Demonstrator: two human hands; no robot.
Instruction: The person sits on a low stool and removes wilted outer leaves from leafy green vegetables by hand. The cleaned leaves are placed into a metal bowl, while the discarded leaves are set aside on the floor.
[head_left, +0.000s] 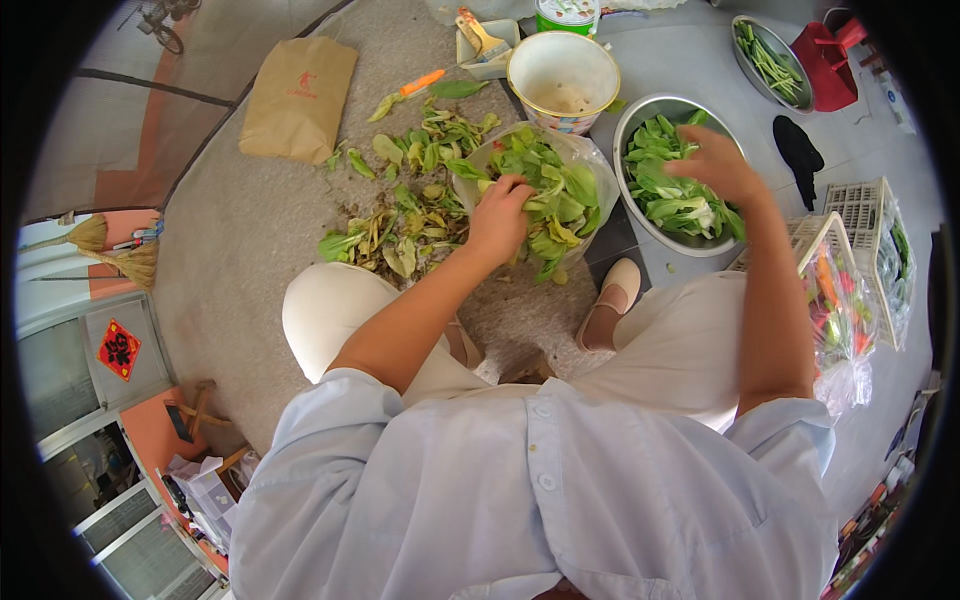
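Observation:
My left hand (502, 221) rests on the near left side of leafy greens (574, 187) in an open clear plastic bag (606, 176); its fingertips are among the leaves, and whether they grip one cannot be told. Over a steel bowl (624, 169) of green leafy vegetables (667, 199), my right hand (712, 161) is blurred, its fingers spread above the leaves. Whether it holds a leaf is unclear. Loose green and yellowed leaves (401, 255) lie in a pile on the ground left of the bag.
Beyond the bag stand a white bucket (562, 75) and a tray (506, 34) with brushes. An orange-handled tool (422, 82) lies near a paper bag (300, 97). At right are a bowl of cut green stalks (769, 64), a black cloth item (799, 154) and plastic crates (855, 217).

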